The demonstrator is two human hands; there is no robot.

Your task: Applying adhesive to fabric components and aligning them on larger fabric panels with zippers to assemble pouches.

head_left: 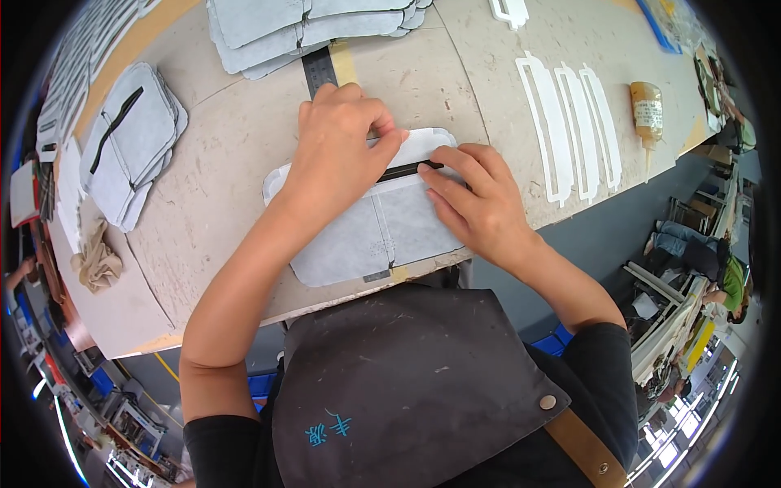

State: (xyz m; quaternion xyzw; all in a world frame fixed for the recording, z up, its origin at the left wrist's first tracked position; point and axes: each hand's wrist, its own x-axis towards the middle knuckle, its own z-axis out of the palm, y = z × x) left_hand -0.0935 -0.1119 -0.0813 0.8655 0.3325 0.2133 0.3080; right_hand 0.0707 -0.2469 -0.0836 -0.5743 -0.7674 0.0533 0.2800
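Observation:
A grey felt-like panel (382, 236) with rounded corners lies at the near edge of the worktable (244, 146). A black zipper strip (411, 169) runs across a slot near its far edge. My left hand (338, 150) lies flat on the panel's far left part, covering most of the strip. My right hand (476, 199) presses fingertips onto the strip's right end. Neither hand lifts anything.
A stack of grey panels with a black zipper (130, 142) sits at the left, and another stack (301, 28) at the back. A metal ruler (319, 71), white plastic templates (569, 122), a glue bottle (648, 114) and a crumpled rag (98, 260) lie around. Another person (700, 256) sits at right.

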